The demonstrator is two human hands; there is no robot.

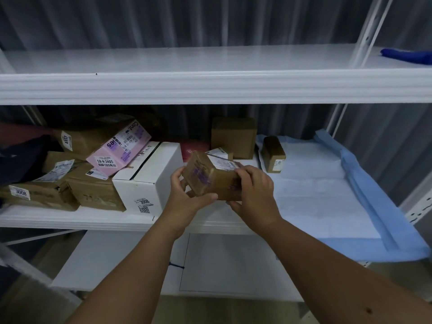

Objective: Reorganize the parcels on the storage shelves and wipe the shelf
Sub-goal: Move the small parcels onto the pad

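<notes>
Both hands hold a small brown cardboard parcel (208,175) with purple print and a white label, just above the front of the middle shelf (70,218). My left hand (187,195) grips its left end and underside. My right hand (253,190) wraps its right end. Left of it stand a white box (149,181), a pink parcel (119,148) and several brown parcels (93,192) in a pile. Behind sit a taller brown box (233,136) and a small brown box (272,154).
A blue and white sheet (327,197) covers the right half of the middle shelf and hangs over its edge. A dark blue cloth (406,56) lies at the right end of the bare top shelf (187,87). A lower white shelf (117,260) shows beneath.
</notes>
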